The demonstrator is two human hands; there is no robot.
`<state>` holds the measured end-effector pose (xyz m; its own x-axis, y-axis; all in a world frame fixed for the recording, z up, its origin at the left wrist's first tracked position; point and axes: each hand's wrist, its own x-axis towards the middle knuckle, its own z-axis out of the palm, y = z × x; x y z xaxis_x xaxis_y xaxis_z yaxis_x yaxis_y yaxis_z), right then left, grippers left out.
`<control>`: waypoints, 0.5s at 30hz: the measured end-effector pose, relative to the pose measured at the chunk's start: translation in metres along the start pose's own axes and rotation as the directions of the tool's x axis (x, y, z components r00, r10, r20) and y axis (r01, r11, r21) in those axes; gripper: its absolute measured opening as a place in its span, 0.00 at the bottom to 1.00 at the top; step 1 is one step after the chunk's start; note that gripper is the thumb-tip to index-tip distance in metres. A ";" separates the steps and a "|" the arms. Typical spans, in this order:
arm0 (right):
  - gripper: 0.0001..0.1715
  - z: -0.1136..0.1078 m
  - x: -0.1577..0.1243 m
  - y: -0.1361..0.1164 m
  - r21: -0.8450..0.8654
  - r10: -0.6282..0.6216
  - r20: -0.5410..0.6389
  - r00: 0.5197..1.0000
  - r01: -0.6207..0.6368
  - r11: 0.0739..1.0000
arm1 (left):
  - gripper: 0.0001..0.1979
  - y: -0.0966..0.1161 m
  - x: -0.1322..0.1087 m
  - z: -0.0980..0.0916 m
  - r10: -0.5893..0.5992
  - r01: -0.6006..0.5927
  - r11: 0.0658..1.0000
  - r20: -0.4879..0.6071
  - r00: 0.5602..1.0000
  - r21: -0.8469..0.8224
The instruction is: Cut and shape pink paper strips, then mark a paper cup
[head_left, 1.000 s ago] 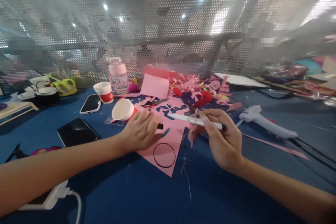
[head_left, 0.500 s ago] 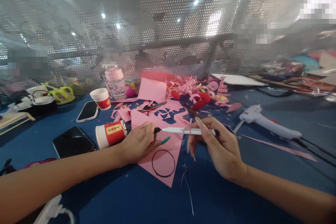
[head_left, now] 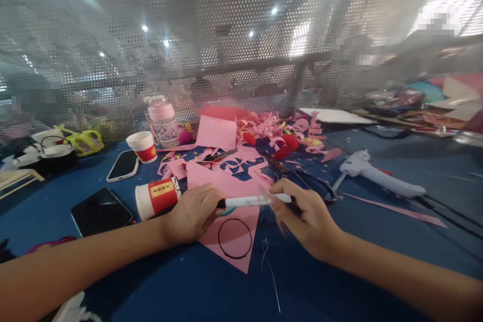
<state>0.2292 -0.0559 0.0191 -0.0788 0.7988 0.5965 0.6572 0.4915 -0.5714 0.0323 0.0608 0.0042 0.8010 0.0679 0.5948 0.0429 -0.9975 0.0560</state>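
Observation:
A white marker (head_left: 251,201) lies level between my two hands. My left hand (head_left: 196,211) is closed round its black cap at the left end. The fingers of my right hand (head_left: 298,214) pinch the barrel near the other end. Beneath the marker is a pink paper sheet (head_left: 215,241) with a black circle (head_left: 234,238) drawn near its lower corner. A red and white paper cup (head_left: 158,197) lies on its side just beyond my left wrist.
Two phones (head_left: 101,212) and stacked cups (head_left: 142,146) are on the left, near a bottle (head_left: 163,123). Pink scraps (head_left: 264,126) and dark scissors (head_left: 307,181) lie behind my hands. A glue gun (head_left: 381,173) is on the right, before a perforated screen (head_left: 234,35).
The marker's tip and cap, apart before, have come together. My right hand has moved left and slightly down with the marker. The whole view has shifted a little.

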 end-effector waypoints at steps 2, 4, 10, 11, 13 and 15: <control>0.14 0.000 -0.002 -0.001 -0.113 -0.020 0.058 0.998 0.027 0.993 | 0.16 0.002 -0.001 -0.004 0.045 -0.045 0.999 -0.041 0.998 0.004; 0.14 -0.001 -0.005 -0.002 -0.181 -0.094 0.159 0.983 0.123 0.976 | 0.18 0.005 -0.003 -0.006 0.123 -0.124 0.992 -0.063 0.990 0.001; 0.19 -0.001 -0.014 -0.008 -0.230 -0.254 0.217 0.943 0.302 0.925 | 0.19 0.015 -0.003 -0.006 0.252 -0.252 0.968 -0.037 0.967 0.007; 0.20 -0.001 -0.014 -0.009 -0.238 -0.270 0.216 0.938 0.319 0.917 | 0.20 0.016 -0.003 -0.005 0.248 -0.248 0.969 -0.033 0.968 -0.006; 0.21 -0.002 -0.014 -0.010 -0.250 -0.283 0.221 0.933 0.335 0.909 | 0.20 0.016 -0.003 -0.005 0.224 -0.224 0.974 -0.016 0.975 -0.025; 0.20 -0.004 -0.011 -0.008 -0.262 -0.258 0.230 0.938 0.315 0.912 | 0.21 0.015 -0.003 -0.003 0.144 -0.143 0.989 0.020 0.989 -0.042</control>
<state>0.2279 -0.0698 0.0195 -0.4159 0.7029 0.5770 0.7711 0.6089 -0.1860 0.0288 0.0452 0.0060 0.8107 -0.0772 0.5803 -0.0977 -0.9952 0.0041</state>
